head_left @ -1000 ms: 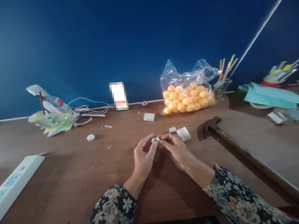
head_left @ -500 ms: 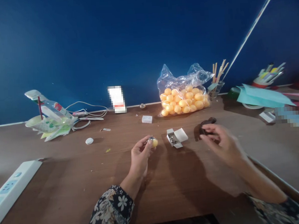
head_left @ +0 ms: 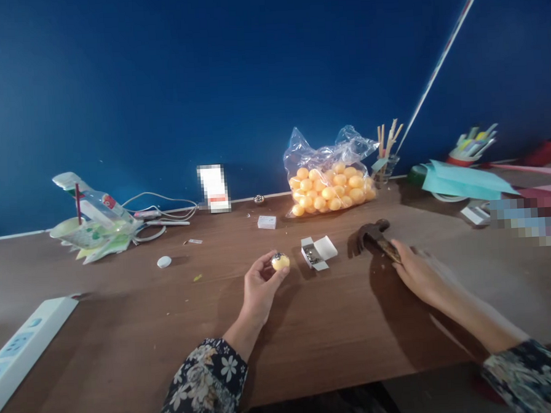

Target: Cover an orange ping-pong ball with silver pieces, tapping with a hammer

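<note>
Between the thumb and fingers of my left hand (head_left: pixel 263 284) is a small yellow ball (head_left: pixel 281 263) with shiny silver bits on its top. My right hand (head_left: pixel 415 272) is closed around the wooden handle of a claw hammer (head_left: pixel 379 238). The hammer's dark head points away from me, to the left, at or just above the table; I cannot tell which. Between my hands an opened small white box (head_left: pixel 318 252) shows small metal pieces inside, too small to name for certain.
Behind stands a clear plastic bag (head_left: pixel 332 188) of yellow balls. A closed small box (head_left: pixel 267 222) and a silver-studded ball (head_left: pixel 259 199) lie nearby. A white cap (head_left: pixel 164 261), a cup with a plastic bottle (head_left: pixel 95 210) and a power strip (head_left: pixel 28 343) are left. Teal paper (head_left: pixel 468 180) lies right.
My right hand has moved from the hammer's head end down to its handle, and the hammer now shows clearly. My left hand has turned the yellow ball slightly. The view has shifted a little.
</note>
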Tool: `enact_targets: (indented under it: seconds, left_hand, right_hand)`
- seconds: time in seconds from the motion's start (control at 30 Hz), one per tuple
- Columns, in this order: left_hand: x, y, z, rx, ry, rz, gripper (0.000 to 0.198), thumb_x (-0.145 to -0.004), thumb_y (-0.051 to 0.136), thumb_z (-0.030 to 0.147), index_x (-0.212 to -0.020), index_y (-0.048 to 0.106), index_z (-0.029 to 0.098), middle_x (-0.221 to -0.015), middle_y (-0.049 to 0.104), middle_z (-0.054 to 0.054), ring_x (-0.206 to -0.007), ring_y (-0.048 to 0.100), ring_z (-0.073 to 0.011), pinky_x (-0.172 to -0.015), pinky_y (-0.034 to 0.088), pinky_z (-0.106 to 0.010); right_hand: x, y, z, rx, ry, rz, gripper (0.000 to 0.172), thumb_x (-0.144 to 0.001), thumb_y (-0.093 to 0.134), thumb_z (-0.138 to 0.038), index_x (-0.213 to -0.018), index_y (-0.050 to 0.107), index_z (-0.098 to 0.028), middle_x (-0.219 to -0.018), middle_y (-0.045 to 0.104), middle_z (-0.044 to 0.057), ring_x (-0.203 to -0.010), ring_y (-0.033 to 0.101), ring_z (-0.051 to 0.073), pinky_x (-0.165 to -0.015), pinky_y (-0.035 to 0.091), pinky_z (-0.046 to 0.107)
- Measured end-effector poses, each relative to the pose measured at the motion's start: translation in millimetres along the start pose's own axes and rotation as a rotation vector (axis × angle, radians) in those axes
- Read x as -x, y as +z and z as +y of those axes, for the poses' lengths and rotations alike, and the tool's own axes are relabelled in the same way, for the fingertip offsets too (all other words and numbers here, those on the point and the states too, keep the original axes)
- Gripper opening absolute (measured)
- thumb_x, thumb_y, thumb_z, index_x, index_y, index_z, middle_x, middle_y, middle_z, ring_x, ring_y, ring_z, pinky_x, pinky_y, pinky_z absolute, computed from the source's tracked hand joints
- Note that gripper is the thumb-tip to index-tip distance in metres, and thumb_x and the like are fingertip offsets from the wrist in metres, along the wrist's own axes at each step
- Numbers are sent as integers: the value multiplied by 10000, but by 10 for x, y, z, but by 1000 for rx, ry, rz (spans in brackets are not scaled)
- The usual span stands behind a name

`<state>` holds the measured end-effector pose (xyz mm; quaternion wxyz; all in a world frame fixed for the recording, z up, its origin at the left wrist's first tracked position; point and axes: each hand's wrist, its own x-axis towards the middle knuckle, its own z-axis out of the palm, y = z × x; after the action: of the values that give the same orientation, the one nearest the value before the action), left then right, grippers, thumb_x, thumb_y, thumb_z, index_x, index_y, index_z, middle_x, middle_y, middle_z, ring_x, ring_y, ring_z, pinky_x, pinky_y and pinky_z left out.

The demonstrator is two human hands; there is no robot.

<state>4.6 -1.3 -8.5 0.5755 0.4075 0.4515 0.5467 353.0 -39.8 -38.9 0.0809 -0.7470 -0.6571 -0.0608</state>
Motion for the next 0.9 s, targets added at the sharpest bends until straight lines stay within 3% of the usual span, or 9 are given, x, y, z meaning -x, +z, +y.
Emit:
enact_targets:
  seconds: [0.17, 0.23, 0.3, 0.4, 0.53, 0.63, 0.77, 0.9]
  left_hand:
    - [28, 14, 11, -59, 24, -17, 478, -584, 819, 241, -1028, 665, 160, -970, 712, -72, -790, 661, -132, -717, 530, -231]
    - [32, 19, 4, -87, 34, -17, 491, -576, 821, 238, -1036, 665, 164, -975, 710, -75, -797, 665, -142, -717, 535, -240]
    - [35, 24, -8, -117, 52, -24, 502, -577, 820, 235, -1050, 663, 167, -992, 709, -83, -810, 668, -151, -726, 539, -252]
    - [42, 28, -19, -177, 95, -58, 491, -594, 810, 228, -1057, 660, 165, -993, 713, -89, -826, 673, -159, -751, 544, -268]
    - [53, 27, -22, -208, 131, -83, 459, -586, 808, 200, -1021, 669, 158, -977, 717, -89, -865, 683, -179, -784, 552, -283]
    - [55, 23, -36, -163, 156, -82, 464, -571, 813, 189, -1010, 668, 154, -981, 714, -90, -876, 690, -191, -802, 558, -301]
    - [48, 15, -64, -118, 207, -102, 467, -558, 818, 171, -1001, 670, 158, -1012, 704, -90, -895, 692, -205, -822, 563, -326]
    - [39, 12, -78, -110, 206, -110, 440, -565, 809, 151, -983, 668, 156, -995, 707, -83, -896, 694, -200, -841, 563, -338]
  right_hand:
    - [171, -275, -129, -307, 27, -39, 443, -852, 389, -291, -1252, 463, -116, -1054, 656, 182, -878, 653, 291, -738, 504, 387]
    - [283, -421, -256, -531, 93, -61, 331, -856, 372, -331, -1099, 522, -164, -875, 669, 119, -712, 649, 239, -637, 510, 345]
    - [397, -580, -433, -786, 181, -95, 259, -890, 333, -397, -907, 506, -205, -643, 572, 18, -481, 542, 160, -474, 458, 280]
    - [555, -842, -729, -1032, 198, -76, 228, -880, 437, -447, -845, 454, -222, -636, 505, -28, -469, 484, 114, -446, 435, 235]
    - [733, -1182, -1069, -942, 0, -182, 267, -898, 441, -419, -1052, 516, -214, -758, 634, 38, -573, 584, 153, -545, 509, 267]
    - [795, -1337, -1297, -827, -166, -136, 323, -894, 448, -360, -1180, 517, -226, -975, 690, 104, -854, 669, 228, -737, 546, 316]
    - [745, -1359, -1526, -738, -301, -216, 364, -897, 416, -233, -1250, 496, -199, -1020, 696, 118, -971, 664, 240, -823, 538, 342]
    - [677, -1308, -1564, -768, -303, -225, 346, -898, 427, -241, -1230, 510, -190, -1036, 697, 122, -973, 666, 236, -815, 543, 326]
